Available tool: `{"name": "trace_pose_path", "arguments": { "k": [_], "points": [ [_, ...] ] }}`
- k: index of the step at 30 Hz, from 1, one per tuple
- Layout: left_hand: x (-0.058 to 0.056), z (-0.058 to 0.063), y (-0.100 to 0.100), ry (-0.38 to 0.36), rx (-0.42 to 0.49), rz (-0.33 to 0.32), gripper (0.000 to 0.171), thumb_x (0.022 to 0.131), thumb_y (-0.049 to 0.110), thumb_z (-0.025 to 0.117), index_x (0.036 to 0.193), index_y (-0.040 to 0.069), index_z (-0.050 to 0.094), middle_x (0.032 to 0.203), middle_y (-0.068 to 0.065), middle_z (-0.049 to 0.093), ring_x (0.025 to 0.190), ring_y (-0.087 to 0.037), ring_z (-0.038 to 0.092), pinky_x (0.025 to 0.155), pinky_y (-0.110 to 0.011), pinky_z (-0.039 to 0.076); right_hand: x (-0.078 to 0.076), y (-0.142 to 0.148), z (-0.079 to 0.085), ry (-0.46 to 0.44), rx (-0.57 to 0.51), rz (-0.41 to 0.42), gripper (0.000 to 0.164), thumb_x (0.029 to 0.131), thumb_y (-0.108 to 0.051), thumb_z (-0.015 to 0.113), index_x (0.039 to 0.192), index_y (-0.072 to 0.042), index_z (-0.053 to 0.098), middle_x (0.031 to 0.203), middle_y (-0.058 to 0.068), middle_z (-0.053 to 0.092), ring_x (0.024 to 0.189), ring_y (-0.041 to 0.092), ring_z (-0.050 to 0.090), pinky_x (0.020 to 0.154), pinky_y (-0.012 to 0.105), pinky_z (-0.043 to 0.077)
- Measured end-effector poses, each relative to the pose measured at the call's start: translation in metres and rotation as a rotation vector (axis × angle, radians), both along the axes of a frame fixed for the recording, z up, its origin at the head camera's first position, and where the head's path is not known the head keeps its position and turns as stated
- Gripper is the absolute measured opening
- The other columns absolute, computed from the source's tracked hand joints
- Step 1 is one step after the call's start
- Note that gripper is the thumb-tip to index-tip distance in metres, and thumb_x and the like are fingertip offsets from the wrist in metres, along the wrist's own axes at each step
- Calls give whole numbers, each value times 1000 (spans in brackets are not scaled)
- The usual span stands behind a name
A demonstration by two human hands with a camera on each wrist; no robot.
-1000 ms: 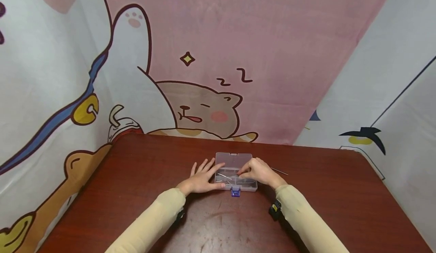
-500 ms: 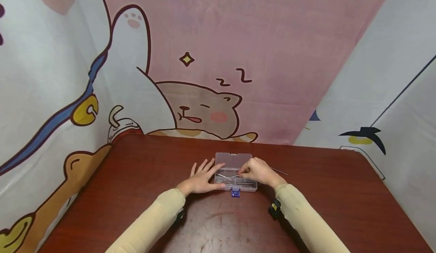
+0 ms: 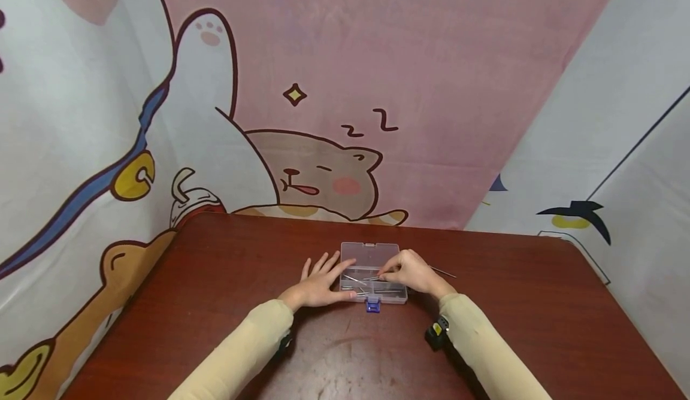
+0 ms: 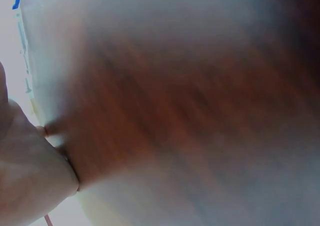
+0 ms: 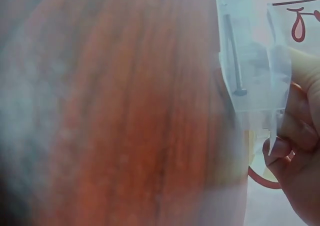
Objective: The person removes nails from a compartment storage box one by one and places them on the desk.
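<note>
behind the red-brown table (image 3: 242, 256), cartoon walls (image 3: 447, 88)

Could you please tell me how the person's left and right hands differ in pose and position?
The left hand has its fingers spread, while the right hand has its fingers curled in, seemingly pinching a thin metal rod. The left hand lies at the left side of the open plastic box, whereas the right hand reaches over its right part. Both are bare and extend from cream sleeves.
</note>
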State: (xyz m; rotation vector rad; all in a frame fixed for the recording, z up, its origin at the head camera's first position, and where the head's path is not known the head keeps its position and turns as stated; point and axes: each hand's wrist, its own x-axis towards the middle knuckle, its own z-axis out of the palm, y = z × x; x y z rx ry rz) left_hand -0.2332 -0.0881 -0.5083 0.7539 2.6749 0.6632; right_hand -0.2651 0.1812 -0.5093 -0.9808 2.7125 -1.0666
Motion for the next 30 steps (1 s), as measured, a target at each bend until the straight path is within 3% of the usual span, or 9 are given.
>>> {"name": "trace_pose_path", "arguments": {
  "k": [10,24,30],
  "points": [
    [-1,-2,-1,1,8,0,78,89,62,55,154,30,26,160,-14,12,144,-37,7,107,-64,0,5,4,0,-45,-99,-42,4,84,-10,75,85,-12,78,53,-12,42,48,-1,34,46,20,27],
    [0,0,-1,-4,18,-14,79,89,62,54,154,28,25,160,-15,11,145,-38,6,107,-63,-2,14,13,0,-66,-150,-96,9,87,-13,72,87,-4,74,55,-10,39,50,2,33,50,22,32],
    [0,-1,-2,-1,51,-19,81,88,65,53,154,26,26,159,-17,12,144,-40,7,107,-63,-3,13,19,0,-70,-136,-94,2,86,-6,71,87,-6,72,55,-9,39,50,2,32,51,22,33]
  ]
}}
